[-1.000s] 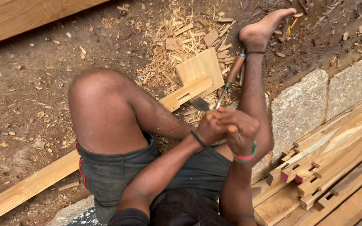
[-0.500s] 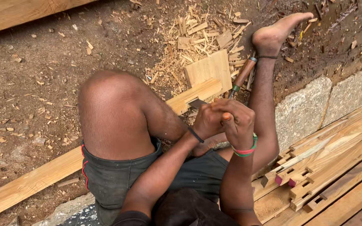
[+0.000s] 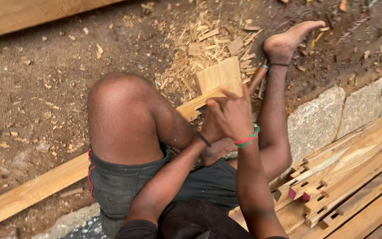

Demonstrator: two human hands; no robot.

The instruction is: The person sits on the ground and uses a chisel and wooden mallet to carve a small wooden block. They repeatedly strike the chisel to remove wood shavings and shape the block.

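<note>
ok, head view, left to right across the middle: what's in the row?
Long wooden plank → bent knee → left hand → right hand → stone kerb block → stacked notched timbers.

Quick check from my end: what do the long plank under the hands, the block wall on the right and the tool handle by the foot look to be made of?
Long plank: pale raw wood, unfinished, grain visible, chips scattered near it. Block wall: grey rough-faced stone or concrete, speckled; I cannot tell which. Tool handle: reddish-brown, likely wood, with a metal-looking band near its far end. Both hands, left hand and right hand, close together over the plank; what they grip is hidden.
</note>
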